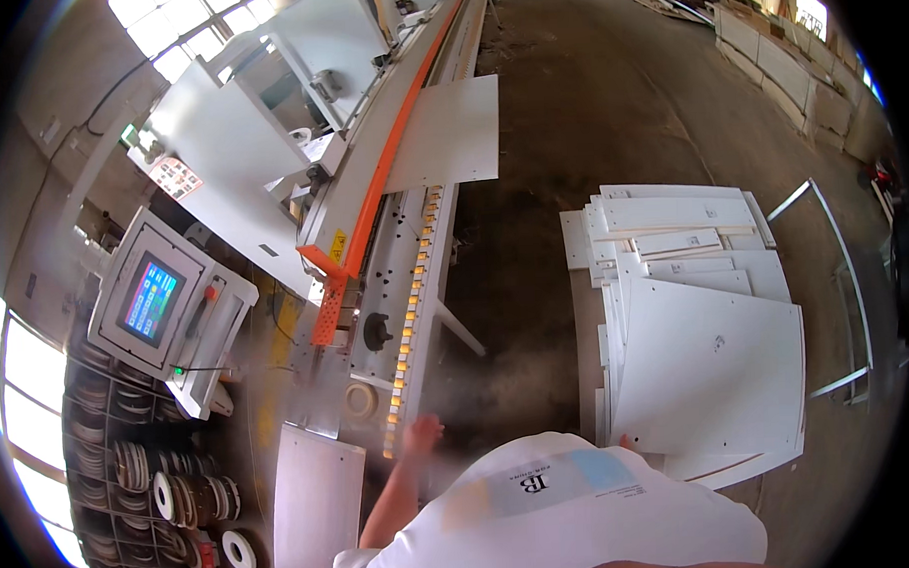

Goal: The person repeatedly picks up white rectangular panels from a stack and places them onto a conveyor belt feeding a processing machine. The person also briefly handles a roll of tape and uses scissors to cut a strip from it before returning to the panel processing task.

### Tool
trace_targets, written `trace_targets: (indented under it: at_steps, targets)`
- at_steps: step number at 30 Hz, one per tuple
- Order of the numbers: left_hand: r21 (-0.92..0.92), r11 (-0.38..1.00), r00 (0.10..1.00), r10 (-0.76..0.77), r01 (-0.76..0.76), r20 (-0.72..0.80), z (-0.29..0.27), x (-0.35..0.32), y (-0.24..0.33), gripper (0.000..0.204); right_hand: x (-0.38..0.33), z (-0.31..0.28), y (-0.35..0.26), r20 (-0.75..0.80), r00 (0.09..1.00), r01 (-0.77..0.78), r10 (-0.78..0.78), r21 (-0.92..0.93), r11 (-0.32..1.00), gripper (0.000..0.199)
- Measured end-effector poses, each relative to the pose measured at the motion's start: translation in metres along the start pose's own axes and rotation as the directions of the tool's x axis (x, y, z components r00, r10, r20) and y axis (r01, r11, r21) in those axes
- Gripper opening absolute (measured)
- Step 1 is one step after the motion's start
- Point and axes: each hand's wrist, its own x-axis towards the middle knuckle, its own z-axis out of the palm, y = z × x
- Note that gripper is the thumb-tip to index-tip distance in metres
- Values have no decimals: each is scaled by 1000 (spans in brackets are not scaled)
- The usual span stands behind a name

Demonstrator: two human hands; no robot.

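My left hand (423, 432) hangs beside the near end of the machine's rail of yellow rollers (405, 346). It is small and blurred, so its fingers are hard to make out, and nothing shows in it. Only a bit of my right hand (626, 442) shows past my white shirt, at the near left edge of the top white panel (713, 365). Whether it grips that panel is hidden. The panel lies on a stack of white boards (677, 213) of mixed sizes. Farther along the machine, another white panel (449, 134) lies flat on the rollers, beside the orange beam (395, 151).
A control console (150, 295) with a lit screen stands left of the machine. A pale board (317, 499) stands at the machine's near end. Rolls of banding (182, 497) fill a rack at lower left. A metal frame (855, 290) stands right of the stack, on a brown floor.
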Motion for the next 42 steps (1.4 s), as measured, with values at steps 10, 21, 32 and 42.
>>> trace_targets:
  at_steps: [10,21,32,42]
  targets:
    - [456,595,611,781,-662,-131,-90,42,277,5,-19,74,-43,229,968,243,-98,-778,580,41]
    - [882,236,307,945,-408,-111,-242,68,465,12,-56,142,-71,417,903,430,-107,-873,231,33]
    - [973,226,244,948,-56,-206,-339,95,561,38,-92,203,-80,290,955,295,-54,-932,212,30]
    - [919,330,229,898,216,-377,-407,90,594,52,-82,229,-78,295,955,284,40,-943,175,29]
